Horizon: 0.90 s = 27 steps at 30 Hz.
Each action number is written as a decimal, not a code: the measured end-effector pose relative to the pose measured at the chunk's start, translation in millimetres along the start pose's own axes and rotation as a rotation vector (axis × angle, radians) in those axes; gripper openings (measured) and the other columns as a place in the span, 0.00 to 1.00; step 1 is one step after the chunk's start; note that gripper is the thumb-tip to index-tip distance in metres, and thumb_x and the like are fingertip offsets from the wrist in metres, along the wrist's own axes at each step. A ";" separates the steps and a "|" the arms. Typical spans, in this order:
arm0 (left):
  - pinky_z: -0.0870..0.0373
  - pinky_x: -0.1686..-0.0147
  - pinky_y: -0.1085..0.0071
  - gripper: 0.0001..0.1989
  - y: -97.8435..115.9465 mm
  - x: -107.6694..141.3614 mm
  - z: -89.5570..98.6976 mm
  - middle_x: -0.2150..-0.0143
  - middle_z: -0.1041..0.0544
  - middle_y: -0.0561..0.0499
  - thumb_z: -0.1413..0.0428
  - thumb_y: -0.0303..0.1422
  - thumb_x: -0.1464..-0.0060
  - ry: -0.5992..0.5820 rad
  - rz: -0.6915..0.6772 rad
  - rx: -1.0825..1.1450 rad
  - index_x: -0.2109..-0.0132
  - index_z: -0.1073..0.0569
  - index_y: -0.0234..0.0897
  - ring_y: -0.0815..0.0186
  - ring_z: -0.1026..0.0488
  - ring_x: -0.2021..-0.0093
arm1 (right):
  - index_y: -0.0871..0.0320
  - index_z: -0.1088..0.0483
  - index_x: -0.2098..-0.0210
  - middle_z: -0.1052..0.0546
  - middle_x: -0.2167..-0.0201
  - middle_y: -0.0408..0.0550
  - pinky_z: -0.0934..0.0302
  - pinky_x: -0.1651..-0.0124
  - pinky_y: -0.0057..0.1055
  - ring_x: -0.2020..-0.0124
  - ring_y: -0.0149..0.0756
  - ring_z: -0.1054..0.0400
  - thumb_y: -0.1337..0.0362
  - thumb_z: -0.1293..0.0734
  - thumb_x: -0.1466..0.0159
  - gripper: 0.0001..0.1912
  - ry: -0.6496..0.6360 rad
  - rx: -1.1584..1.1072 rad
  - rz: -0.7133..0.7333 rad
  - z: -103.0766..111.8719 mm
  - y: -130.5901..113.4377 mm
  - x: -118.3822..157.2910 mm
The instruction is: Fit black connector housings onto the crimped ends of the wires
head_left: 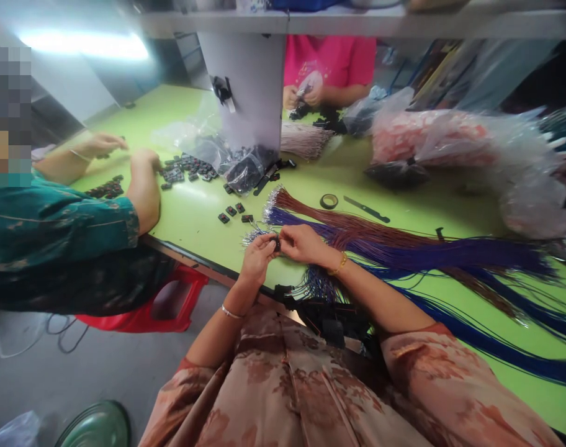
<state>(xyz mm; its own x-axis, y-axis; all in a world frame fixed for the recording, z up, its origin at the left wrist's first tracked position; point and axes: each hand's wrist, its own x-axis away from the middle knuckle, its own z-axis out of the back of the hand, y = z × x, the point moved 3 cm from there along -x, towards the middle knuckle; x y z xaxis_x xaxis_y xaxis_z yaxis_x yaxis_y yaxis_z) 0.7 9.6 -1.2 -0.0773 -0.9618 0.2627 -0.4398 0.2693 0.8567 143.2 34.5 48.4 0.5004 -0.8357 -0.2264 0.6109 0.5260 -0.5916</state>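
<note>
Close to the table's near edge, my left hand (259, 256) pinches a small black connector housing (277, 243). My right hand (303, 244) meets it from the right, fingers closed at the housing's side; whether a thin wire is in them is too small to make out. Silvery wire ends (252, 236) lie just beyond my left fingers. Several loose black housings (231, 211) with reddish parts sit a little farther off. Bundles of brown wires (306, 208) and purple wires (473, 257) stretch rightward, with blue wires (450, 316) nearer me.
Black tape (329, 201) and a dark knife-like tool (367, 209) lie beyond the wires. A co-worker's arm (146, 192) rests at left by piled black parts (190, 169). Another person in pink (329, 68) works opposite. Plastic bags (432, 136) stand back right; a post (246, 93) rises mid-table.
</note>
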 end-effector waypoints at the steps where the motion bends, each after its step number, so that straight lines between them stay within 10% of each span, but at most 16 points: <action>1: 0.30 0.65 0.72 0.14 2.8 7.5 -2.0 0.66 0.24 0.50 0.34 0.32 0.57 0.016 -0.057 -0.059 0.61 0.25 0.36 0.69 0.29 0.68 | 0.59 0.34 0.75 0.31 0.79 0.42 0.54 0.71 0.27 0.77 0.28 0.45 0.67 0.39 0.43 0.06 -0.027 -0.063 0.003 3.4 0.5 -0.6; 4: 0.31 0.53 0.63 0.10 11.3 41.2 -16.1 0.60 0.23 0.46 0.39 0.33 0.50 -0.038 -0.321 -0.308 0.58 0.24 0.40 0.61 0.28 0.57 | 0.60 0.32 0.71 0.29 0.76 0.42 0.51 0.70 0.26 0.75 0.28 0.42 0.63 0.40 0.38 0.10 -0.083 -0.249 -0.016 14.1 1.0 -2.8; 10: 0.32 0.52 0.59 0.13 -14.2 102.9 -65.8 0.60 0.23 0.41 0.47 0.31 0.44 -0.813 -0.547 -0.812 0.52 0.23 0.40 0.57 0.27 0.59 | 0.60 0.29 0.69 0.25 0.71 0.47 0.48 0.66 0.28 0.70 0.32 0.37 0.68 0.39 0.39 0.07 -0.269 0.010 0.088 -14.3 -18.1 -2.8; 13: 0.32 0.51 0.61 0.14 -20.9 107.4 -68.9 0.57 0.23 0.41 0.46 0.33 0.44 -0.918 -0.623 -0.883 0.51 0.24 0.40 0.57 0.27 0.56 | 0.61 0.29 0.64 0.25 0.64 0.54 0.49 0.65 0.30 0.65 0.37 0.35 0.66 0.39 0.37 0.08 -0.281 0.276 0.004 -34.5 -22.8 -2.0; 16: 0.34 0.48 0.60 0.13 -2.9 86.1 -47.7 0.54 0.23 0.42 0.46 0.32 0.44 -0.725 -0.673 -0.855 0.52 0.24 0.41 0.57 0.28 0.53 | 0.62 0.30 0.60 0.26 0.60 0.57 0.48 0.66 0.32 0.63 0.41 0.33 0.66 0.42 0.35 0.10 -0.341 0.398 -0.074 -43.7 -22.8 -0.1; 22: 0.46 0.41 0.50 0.15 70.9 -24.4 50.2 0.48 0.30 0.37 0.51 0.29 0.43 0.241 -0.679 -1.088 0.50 0.26 0.36 0.50 0.37 0.45 | 0.62 0.33 0.60 0.26 0.65 0.55 0.50 0.66 0.32 0.68 0.38 0.36 0.67 0.44 0.35 0.10 -0.236 0.313 -0.023 -36.6 -21.1 8.1; 27: 0.43 0.43 0.51 0.13 82.1 -79.1 91.8 0.52 0.29 0.37 0.50 0.27 0.45 0.296 -0.535 -1.410 0.56 0.24 0.34 0.50 0.35 0.48 | 0.60 0.33 0.68 0.29 0.73 0.44 0.51 0.68 0.28 0.73 0.30 0.41 0.70 0.41 0.39 0.05 -0.085 -0.065 -0.029 -26.5 -13.3 10.9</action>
<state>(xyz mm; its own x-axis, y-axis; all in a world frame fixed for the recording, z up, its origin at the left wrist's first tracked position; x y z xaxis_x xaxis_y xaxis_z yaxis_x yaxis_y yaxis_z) -111.4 103.2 7.7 0.0589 -0.9600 -0.2736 0.8339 -0.1034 0.5422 124.3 14.1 33.3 0.5355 -0.8322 -0.1435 0.5859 0.4885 -0.6466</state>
